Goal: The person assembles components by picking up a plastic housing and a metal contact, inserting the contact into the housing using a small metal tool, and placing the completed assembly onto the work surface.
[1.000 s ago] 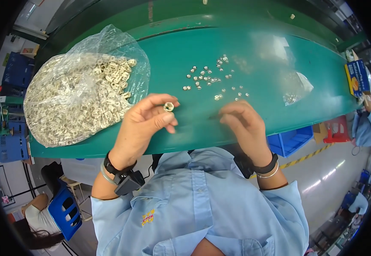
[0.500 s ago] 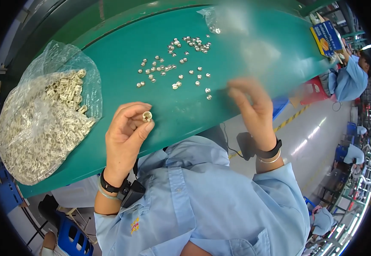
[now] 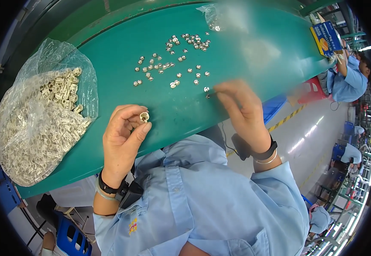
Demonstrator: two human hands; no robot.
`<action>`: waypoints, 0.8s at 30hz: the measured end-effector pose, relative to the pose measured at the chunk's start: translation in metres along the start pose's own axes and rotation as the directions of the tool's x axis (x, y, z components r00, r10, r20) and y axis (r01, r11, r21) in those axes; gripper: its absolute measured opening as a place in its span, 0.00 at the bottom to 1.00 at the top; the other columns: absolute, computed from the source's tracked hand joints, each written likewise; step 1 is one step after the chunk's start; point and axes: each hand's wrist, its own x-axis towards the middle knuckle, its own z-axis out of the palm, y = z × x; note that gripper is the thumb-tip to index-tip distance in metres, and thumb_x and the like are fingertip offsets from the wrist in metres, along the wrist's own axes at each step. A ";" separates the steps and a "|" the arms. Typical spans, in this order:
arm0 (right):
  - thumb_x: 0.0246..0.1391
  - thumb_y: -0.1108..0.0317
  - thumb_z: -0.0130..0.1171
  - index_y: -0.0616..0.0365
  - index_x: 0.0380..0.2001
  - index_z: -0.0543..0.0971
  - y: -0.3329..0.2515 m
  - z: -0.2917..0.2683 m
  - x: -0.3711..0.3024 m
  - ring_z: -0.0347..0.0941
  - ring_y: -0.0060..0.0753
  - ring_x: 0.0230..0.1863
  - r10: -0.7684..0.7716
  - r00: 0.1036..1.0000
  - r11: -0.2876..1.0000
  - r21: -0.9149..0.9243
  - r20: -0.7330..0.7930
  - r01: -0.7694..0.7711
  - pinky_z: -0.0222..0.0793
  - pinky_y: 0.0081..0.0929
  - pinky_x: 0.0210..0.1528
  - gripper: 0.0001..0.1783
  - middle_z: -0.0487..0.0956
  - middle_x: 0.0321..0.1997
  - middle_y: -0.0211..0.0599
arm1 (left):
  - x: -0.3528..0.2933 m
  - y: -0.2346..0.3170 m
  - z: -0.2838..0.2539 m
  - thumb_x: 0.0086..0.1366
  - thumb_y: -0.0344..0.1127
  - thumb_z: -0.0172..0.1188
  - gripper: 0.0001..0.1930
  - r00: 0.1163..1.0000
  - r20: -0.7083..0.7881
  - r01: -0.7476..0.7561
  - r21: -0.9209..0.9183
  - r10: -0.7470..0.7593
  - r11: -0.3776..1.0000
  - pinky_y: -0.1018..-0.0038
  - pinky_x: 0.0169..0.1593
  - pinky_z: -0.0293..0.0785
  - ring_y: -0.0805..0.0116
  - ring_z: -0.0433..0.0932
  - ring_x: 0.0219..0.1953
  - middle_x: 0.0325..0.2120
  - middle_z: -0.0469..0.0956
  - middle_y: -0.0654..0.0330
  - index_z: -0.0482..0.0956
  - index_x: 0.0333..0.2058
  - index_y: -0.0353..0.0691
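Observation:
My left hand point(image 3: 123, 138) is closed, pinching a small cream hollow plastic part point(image 3: 144, 116) between thumb and fingertips, its round opening facing up. Over the green table, my right hand point(image 3: 245, 117) reaches leftward with its fingers stretched out and slightly blurred. Its thumb and index finger are a little apart, and I see nothing between them. Right by those fingertips lie two small round metal pieces, one of them a shiny cup-like piece point(image 3: 206, 89). More such metal pieces point(image 3: 165, 65) are scattered farther back in loose clusters.
A big clear plastic bag point(image 3: 44, 128) full of cream plastic parts stands at the table's left. At the far edge lies a small clear bag point(image 3: 213, 19). A blue and yellow box point(image 3: 325, 38) and a co-worker in a blue shirt point(image 3: 351, 83) are at far right.
My right hand has moved left, closer to the nearest metal pieces. My left hand still holds the cream part, and the whole view has shifted slightly.

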 end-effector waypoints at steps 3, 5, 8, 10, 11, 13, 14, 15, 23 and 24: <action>0.54 0.81 0.55 0.61 0.39 0.79 0.001 0.002 0.001 0.74 0.34 0.36 0.006 1.000 1.000 -0.010 0.000 -0.006 0.68 0.24 0.39 0.10 0.77 0.36 0.37 | 0.000 0.001 0.000 0.60 0.18 0.59 0.15 1.000 -0.003 0.005 -0.002 -0.005 1.000 0.79 0.47 0.71 0.77 0.73 0.41 0.42 0.70 0.61 0.74 0.46 0.33; 0.54 0.81 0.55 0.61 0.39 0.79 0.001 0.003 0.001 0.74 0.34 0.36 0.009 1.000 1.000 -0.015 0.001 -0.009 0.68 0.24 0.38 0.10 0.77 0.36 0.37 | 0.000 0.001 0.000 0.60 0.18 0.59 0.15 1.000 -0.004 0.009 -0.004 -0.009 1.000 0.78 0.48 0.71 0.76 0.73 0.41 0.42 0.70 0.61 0.74 0.46 0.33; 0.53 0.81 0.55 0.61 0.39 0.78 -0.001 0.003 0.002 0.74 0.36 0.35 -0.014 1.000 0.995 -0.099 0.007 0.015 0.68 0.25 0.38 0.10 0.77 0.36 0.38 | 0.001 0.000 0.000 0.60 0.19 0.59 0.15 1.000 -0.006 0.014 -0.032 -0.015 0.999 0.78 0.48 0.71 0.76 0.73 0.41 0.42 0.70 0.61 0.74 0.46 0.33; 0.54 0.81 0.54 0.60 0.39 0.78 -0.003 0.004 0.002 0.74 0.36 0.35 -0.046 0.999 0.987 -0.155 0.012 0.048 0.68 0.26 0.38 0.10 0.77 0.36 0.38 | 0.001 0.000 0.000 0.60 0.18 0.59 0.15 1.000 -0.007 0.018 -0.045 -0.018 0.999 0.78 0.48 0.71 0.76 0.73 0.41 0.43 0.70 0.61 0.73 0.46 0.33; 0.54 0.81 0.54 0.60 0.39 0.78 -0.004 0.005 0.003 0.74 0.37 0.35 -0.079 0.997 0.974 -0.209 0.019 0.082 0.68 0.26 0.38 0.09 0.77 0.36 0.38 | 0.000 0.000 -0.001 0.60 0.18 0.59 0.15 1.000 -0.009 0.022 -0.057 -0.022 0.998 0.78 0.48 0.72 0.76 0.74 0.42 0.43 0.70 0.61 0.73 0.46 0.33; 0.54 0.80 0.54 0.60 0.39 0.78 -0.006 0.007 0.004 0.74 0.37 0.35 -0.121 0.992 0.959 -0.255 0.029 0.124 0.68 0.26 0.38 0.09 0.77 0.36 0.38 | -0.001 0.001 0.000 0.60 0.18 0.59 0.15 1.000 -0.019 0.021 -0.062 -0.022 0.998 0.78 0.48 0.72 0.76 0.74 0.42 0.43 0.70 0.61 0.73 0.46 0.32; 0.53 0.80 0.55 0.60 0.39 0.78 -0.006 0.006 0.004 0.74 0.38 0.35 -0.131 0.991 0.955 -0.263 0.029 0.134 0.69 0.28 0.37 0.10 0.77 0.35 0.38 | -0.001 0.002 0.002 0.61 0.18 0.58 0.15 0.999 -0.015 0.026 -0.104 -0.028 0.994 0.78 0.48 0.72 0.76 0.74 0.42 0.43 0.69 0.61 0.73 0.46 0.32; 0.51 0.81 0.57 0.60 0.39 0.77 -0.006 0.004 0.004 0.74 0.38 0.35 -0.143 0.989 0.952 -0.271 0.029 0.146 0.69 0.30 0.36 0.10 0.77 0.35 0.37 | 0.000 0.002 0.005 0.61 0.18 0.58 0.15 0.999 -0.012 0.030 -0.144 -0.032 0.989 0.78 0.48 0.73 0.75 0.75 0.42 0.43 0.69 0.61 0.73 0.46 0.32; 0.52 0.82 0.57 0.61 0.39 0.77 -0.035 0.003 0.013 0.75 0.37 0.36 -0.183 0.983 0.976 0.125 0.009 0.181 0.71 0.29 0.36 0.11 0.78 0.36 0.39 | 0.000 -0.002 0.013 0.61 0.18 0.57 0.14 0.999 -0.021 -0.039 -0.163 0.036 0.986 0.77 0.47 0.75 0.74 0.76 0.43 0.43 0.69 0.59 0.72 0.46 0.32; 0.52 0.82 0.57 0.62 0.40 0.77 -0.039 0.005 0.015 0.75 0.37 0.36 -0.228 0.974 0.957 0.185 0.013 0.222 0.71 0.29 0.35 0.11 0.78 0.36 0.40 | 0.000 -0.003 0.013 0.60 0.16 0.57 0.15 0.999 -0.013 -0.054 -0.144 0.053 0.988 0.79 0.48 0.75 0.75 0.76 0.44 0.44 0.68 0.60 0.72 0.46 0.32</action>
